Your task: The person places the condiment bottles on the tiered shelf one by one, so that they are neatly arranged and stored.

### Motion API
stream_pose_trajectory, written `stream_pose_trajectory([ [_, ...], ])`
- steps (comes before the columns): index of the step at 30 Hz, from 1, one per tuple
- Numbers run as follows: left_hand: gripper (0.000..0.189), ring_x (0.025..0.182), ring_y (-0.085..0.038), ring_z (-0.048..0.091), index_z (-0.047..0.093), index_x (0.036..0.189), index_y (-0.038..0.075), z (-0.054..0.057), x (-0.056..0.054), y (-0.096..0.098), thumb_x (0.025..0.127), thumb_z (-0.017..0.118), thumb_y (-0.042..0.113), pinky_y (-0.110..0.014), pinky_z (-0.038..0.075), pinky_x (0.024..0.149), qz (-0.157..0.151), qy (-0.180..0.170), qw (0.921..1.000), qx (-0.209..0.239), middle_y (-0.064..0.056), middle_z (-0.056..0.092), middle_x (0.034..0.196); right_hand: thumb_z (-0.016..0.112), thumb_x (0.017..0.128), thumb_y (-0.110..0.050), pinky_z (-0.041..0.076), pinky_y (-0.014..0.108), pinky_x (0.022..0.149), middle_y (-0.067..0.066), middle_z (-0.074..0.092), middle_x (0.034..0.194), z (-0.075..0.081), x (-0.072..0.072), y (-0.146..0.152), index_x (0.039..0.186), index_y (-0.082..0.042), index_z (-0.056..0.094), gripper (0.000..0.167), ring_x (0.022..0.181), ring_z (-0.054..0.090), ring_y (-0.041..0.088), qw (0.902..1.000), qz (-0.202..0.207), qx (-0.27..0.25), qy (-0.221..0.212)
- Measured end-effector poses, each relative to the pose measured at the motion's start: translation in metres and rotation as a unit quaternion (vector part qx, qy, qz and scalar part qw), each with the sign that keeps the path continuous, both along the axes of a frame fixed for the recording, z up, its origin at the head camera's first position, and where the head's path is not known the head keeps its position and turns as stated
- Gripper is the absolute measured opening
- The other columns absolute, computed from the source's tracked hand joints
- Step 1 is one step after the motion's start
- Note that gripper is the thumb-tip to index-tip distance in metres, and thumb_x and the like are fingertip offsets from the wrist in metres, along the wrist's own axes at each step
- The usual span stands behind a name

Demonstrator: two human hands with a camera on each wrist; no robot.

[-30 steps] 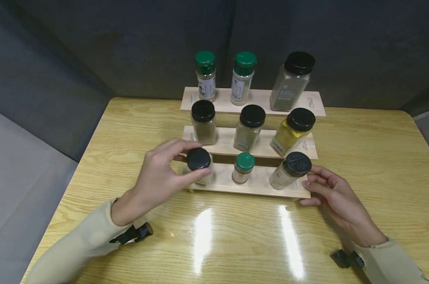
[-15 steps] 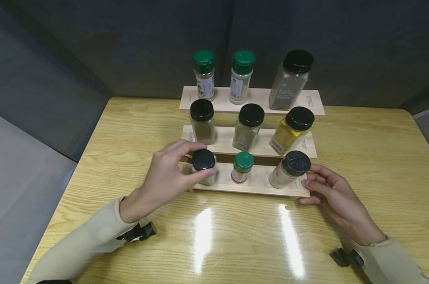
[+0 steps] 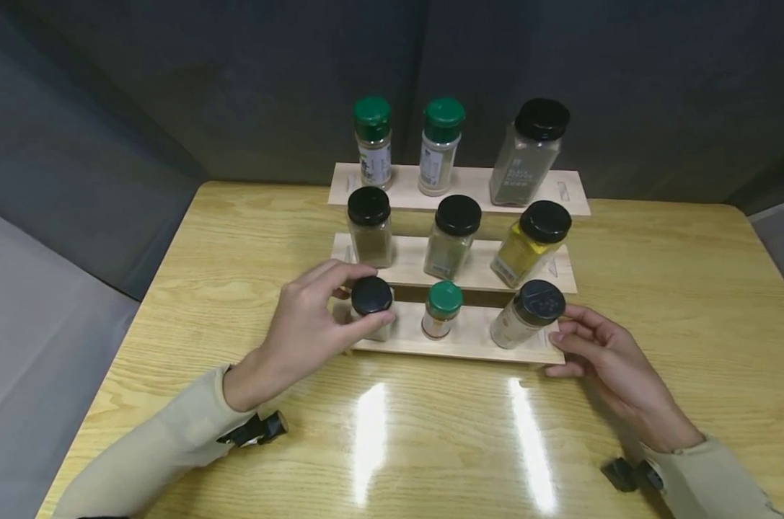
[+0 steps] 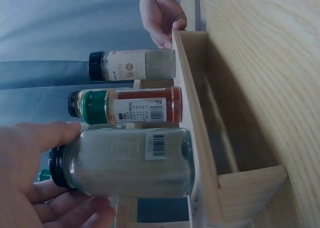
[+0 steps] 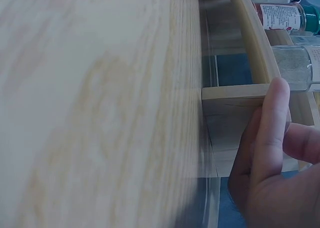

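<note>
A wooden three-step spice rack [image 3: 472,342] stands on the table, with a row of spice jars on each step. My left hand [image 3: 307,328] holds a square glass spice jar with a black lid [image 4: 132,163] by its lid, thumb on one side and fingers on the other. The jar stands upright at the left end of the lowest step. At the rack's right end, my right hand [image 3: 615,364] grips the end of the lowest step, as the right wrist view [image 5: 280,188] also shows. Beside the held jar are a small green-capped jar [image 3: 442,310] and a black-capped round jar [image 3: 526,316].
Three black-lidded jars stand on the middle step, one with yellow contents [image 3: 528,249]. On the top step are two green-capped shakers [image 3: 440,155] and a tall black pepper jar [image 3: 526,166]. A dark partition [image 3: 268,86] rises behind the table [image 3: 236,231].
My left hand has slid the black-lidded jar slightly to the right along the lowest step, then stayed there over the last half second. My right hand keeps its place at the rack's end.
</note>
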State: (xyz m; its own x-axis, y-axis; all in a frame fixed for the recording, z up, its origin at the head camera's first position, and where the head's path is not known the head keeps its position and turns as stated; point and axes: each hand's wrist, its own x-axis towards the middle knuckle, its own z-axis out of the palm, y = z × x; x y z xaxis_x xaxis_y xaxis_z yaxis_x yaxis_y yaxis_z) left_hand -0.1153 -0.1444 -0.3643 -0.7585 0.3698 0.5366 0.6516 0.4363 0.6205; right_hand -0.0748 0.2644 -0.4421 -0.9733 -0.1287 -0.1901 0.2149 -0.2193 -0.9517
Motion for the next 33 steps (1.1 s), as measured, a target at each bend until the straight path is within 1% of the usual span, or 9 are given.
stream_pose_trajectory([
  [10,0.058,0.096,-0.022,0.073,0.073,0.127,-0.002,-0.01,0.0,0.0,0.079,0.101,0.015,-0.04,0.069,0.071,0.01,0.013,0.9999,-0.002,-0.012,0.076,0.114,0.055,0.107,0.015,0.071,0.037,0.074,0.006,0.065,0.108,-0.001,-0.001,0.0,0.128,-0.017,0.069,0.04,0.096,0.067,0.014,0.9999,-0.005,0.011,-0.005],
  [16,0.068,0.099,-0.024,0.072,0.07,0.135,-0.001,-0.015,0.001,-0.001,0.078,0.101,0.019,-0.04,0.069,0.077,0.002,0.011,0.9999,0.011,-0.012,0.076,0.116,0.056,0.107,0.014,0.071,0.037,0.074,0.006,0.065,0.109,-0.003,-0.002,0.001,0.128,-0.017,0.069,0.04,0.097,0.067,0.014,0.9998,-0.006,0.017,-0.009],
  [19,0.06,0.102,-0.025,0.073,0.069,0.135,-0.002,-0.019,0.002,-0.004,0.09,0.093,0.029,-0.043,0.069,0.079,-0.006,0.015,0.9992,0.037,-0.013,0.075,0.12,0.056,0.108,0.014,0.071,0.037,0.075,0.007,0.065,0.11,-0.004,-0.001,0.002,0.13,-0.018,0.068,0.04,0.097,0.067,0.015,0.9999,-0.002,0.015,-0.004],
  [21,0.056,0.102,-0.029,0.074,0.069,0.133,-0.004,-0.021,0.001,-0.008,0.1,0.082,0.039,-0.043,0.069,0.08,-0.009,0.029,0.9977,0.06,-0.016,0.075,0.121,0.055,0.108,0.014,0.071,0.037,0.072,0.007,0.066,0.109,-0.005,-0.001,0.003,0.13,-0.018,0.069,0.041,0.094,0.068,0.015,0.9999,0.003,0.013,0.001],
  [23,0.058,0.101,-0.033,0.074,0.07,0.131,-0.006,-0.021,-0.002,-0.012,0.108,0.069,0.047,-0.04,0.068,0.083,-0.006,0.049,0.9954,0.082,-0.02,0.074,0.121,0.054,0.108,0.014,0.071,0.035,0.069,0.005,0.067,0.108,-0.005,0.0,0.004,0.13,-0.02,0.069,0.043,0.09,0.068,0.015,0.9998,0.011,0.018,0.005],
  [25,0.062,0.1,-0.035,0.073,0.07,0.127,-0.009,-0.019,-0.006,-0.019,0.112,0.06,0.05,-0.034,0.067,0.085,0.005,0.067,0.9926,0.101,-0.022,0.074,0.119,0.054,0.109,0.013,0.069,0.032,0.066,0.003,0.067,0.107,-0.005,0.0,0.007,0.13,-0.023,0.07,0.044,0.087,0.067,0.015,0.9993,0.018,0.031,0.007],
  [28,0.058,0.099,-0.031,0.073,0.071,0.124,-0.01,-0.015,-0.017,-0.032,0.114,0.058,0.046,-0.025,0.063,0.088,0.033,0.075,0.9891,0.122,-0.022,0.075,0.116,0.053,0.111,0.007,0.068,0.029,0.066,0.001,0.069,0.108,-0.002,-0.001,0.012,0.129,-0.026,0.072,0.042,0.087,0.066,0.014,0.9984,0.026,0.049,0.004],
  [30,0.05,0.1,-0.027,0.072,0.072,0.123,-0.009,-0.014,-0.025,-0.042,0.113,0.06,0.038,-0.022,0.06,0.089,0.058,0.065,0.9883,0.125,-0.021,0.076,0.117,0.051,0.114,0.003,0.068,0.03,0.068,0.0,0.072,0.109,0.001,-0.003,0.017,0.129,-0.026,0.073,0.039,0.089,0.069,0.014,0.9983,0.028,0.051,0.004],
  [33,0.034,0.102,-0.023,0.071,0.073,0.124,-0.008,-0.017,-0.037,-0.056,0.11,0.065,0.022,-0.022,0.058,0.09,0.092,0.032,0.9888,0.113,-0.019,0.076,0.118,0.049,0.117,-0.003,0.068,0.03,0.072,0.001,0.076,0.113,0.01,-0.008,0.027,0.133,-0.024,0.072,0.035,0.092,0.073,0.017,0.999,0.022,0.038,0.003],
])
